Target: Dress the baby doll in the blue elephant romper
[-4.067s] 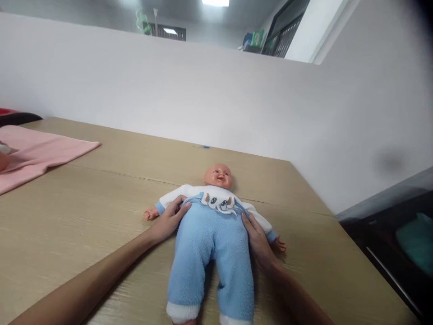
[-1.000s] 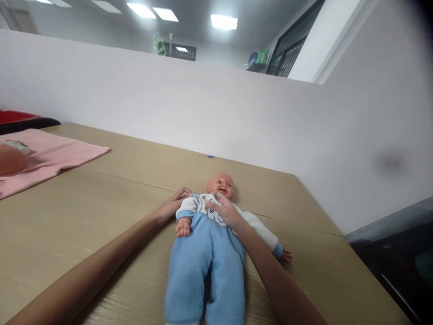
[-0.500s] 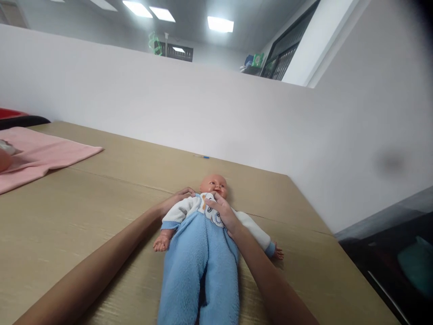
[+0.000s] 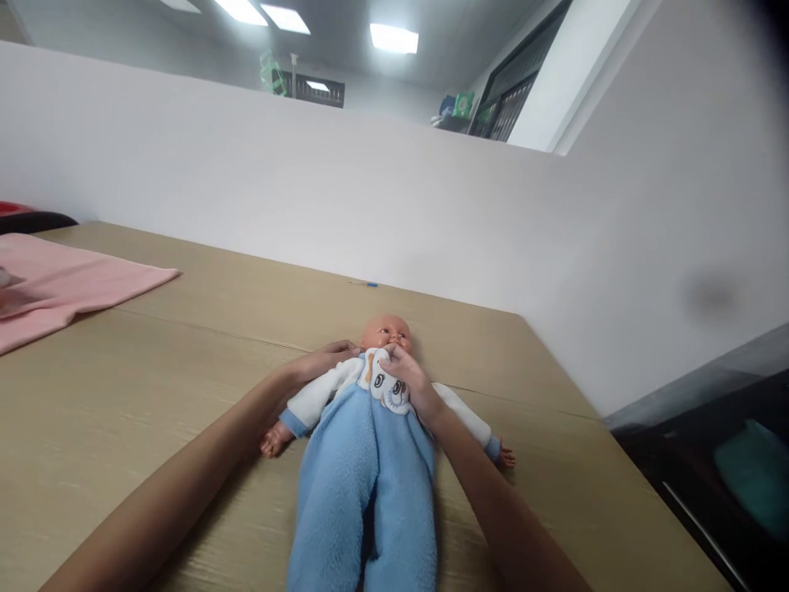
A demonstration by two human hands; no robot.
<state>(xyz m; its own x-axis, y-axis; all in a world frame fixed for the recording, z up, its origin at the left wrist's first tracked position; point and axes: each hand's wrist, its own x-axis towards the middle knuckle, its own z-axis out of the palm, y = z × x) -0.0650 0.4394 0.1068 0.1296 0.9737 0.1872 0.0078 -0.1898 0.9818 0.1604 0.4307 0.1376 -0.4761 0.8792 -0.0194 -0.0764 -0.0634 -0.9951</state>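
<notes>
Doll (image 4: pixel 377 331) on its back, mid-table (image 4: pixel 154 370), head toward the wall (image 4: pixel 277 181), legs running out of view. It lies inside a blue suit (image 4: pixel 339 460), head and hands out. My right hand (image 4: pixel 414 382) is narrow, thumb and fingers pinching the suit's bib below the chin. My left hand (image 4: pixel 329 358) is at the collar; fingertips partly hidden, grip cannot be told. Far left: pink cloth (image 4: pixel 104 275); behind it a red-and-black tub-like thing (image 4: pixel 37 222), contents out of sight.

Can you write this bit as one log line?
doll: face up on table | left hand: near its shoulder | right hand: on its chest
</notes>
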